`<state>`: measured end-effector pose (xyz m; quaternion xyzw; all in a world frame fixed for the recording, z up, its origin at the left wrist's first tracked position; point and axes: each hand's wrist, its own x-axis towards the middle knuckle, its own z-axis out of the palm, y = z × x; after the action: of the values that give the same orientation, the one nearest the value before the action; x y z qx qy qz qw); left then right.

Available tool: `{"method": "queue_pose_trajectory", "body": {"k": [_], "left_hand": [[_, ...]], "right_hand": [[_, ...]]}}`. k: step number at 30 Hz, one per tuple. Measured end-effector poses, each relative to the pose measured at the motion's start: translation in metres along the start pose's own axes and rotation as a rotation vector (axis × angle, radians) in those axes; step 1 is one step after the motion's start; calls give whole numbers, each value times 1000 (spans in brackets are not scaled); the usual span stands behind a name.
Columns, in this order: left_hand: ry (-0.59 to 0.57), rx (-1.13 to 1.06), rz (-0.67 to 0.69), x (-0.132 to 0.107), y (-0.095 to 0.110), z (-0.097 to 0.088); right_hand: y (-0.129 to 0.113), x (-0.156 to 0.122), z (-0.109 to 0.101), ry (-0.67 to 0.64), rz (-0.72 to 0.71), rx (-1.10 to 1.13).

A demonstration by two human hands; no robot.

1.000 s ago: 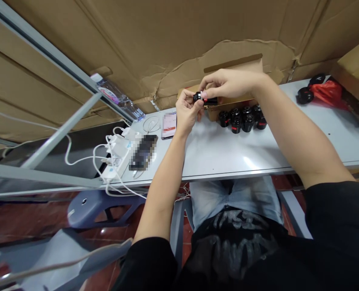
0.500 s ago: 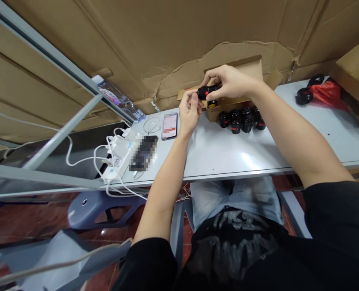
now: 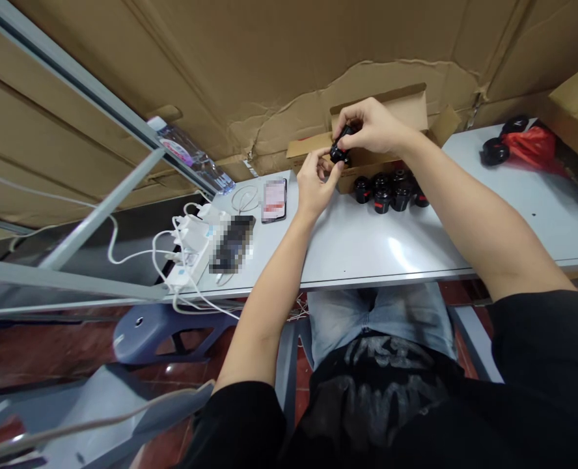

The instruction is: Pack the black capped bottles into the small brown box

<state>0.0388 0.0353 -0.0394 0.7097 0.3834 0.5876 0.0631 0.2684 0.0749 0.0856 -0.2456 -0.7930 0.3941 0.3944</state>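
Far left of your fingers, a white power strip (image 3: 189,260) sits at the edge of the grey table (image 3: 357,251), white cables trailing from it, with a pixelated phone (image 3: 232,244) just beside it. A second phone (image 3: 274,200), its screen pink and white, lies closer to your hands. Next comes your left hand (image 3: 316,182): its fingers (image 3: 332,158) pinch a small black cylinder (image 3: 340,150) from below, while your right hand (image 3: 371,127) closes on it from above, fingertips (image 3: 348,124) on its upper end. Both grips are narrow, and the cylinder sits between them, over an open cardboard box (image 3: 381,107). Just below your right fingers, a cluster of red-banded black cylinders (image 3: 386,193) stands upright against the box. Well right of them, a red plastic bag (image 3: 530,144) lies beside round black pieces (image 3: 495,151) — what those are is too small to tell.
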Motion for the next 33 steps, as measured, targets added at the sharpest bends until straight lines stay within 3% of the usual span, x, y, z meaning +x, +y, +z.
{"method": "queue_pose_trajectory", "body": {"k": [3, 12, 20, 29, 33], "left_hand": [[19, -27, -3, 0, 0, 0], [51, -69, -37, 1, -5, -3], [39, -55, -29, 1, -11, -7], [2, -65, -6, -3, -9, -2], [25, -80, -18, -2, -10, -3]], "right_hand": [[-2, 3, 5, 74, -38, -106], [-1, 1, -5, -95, -52, 52], [-4, 0, 0, -46, -10, 67], [9, 7, 5, 23, -54, 59], [8, 5, 2, -25, -25, 42]]}}
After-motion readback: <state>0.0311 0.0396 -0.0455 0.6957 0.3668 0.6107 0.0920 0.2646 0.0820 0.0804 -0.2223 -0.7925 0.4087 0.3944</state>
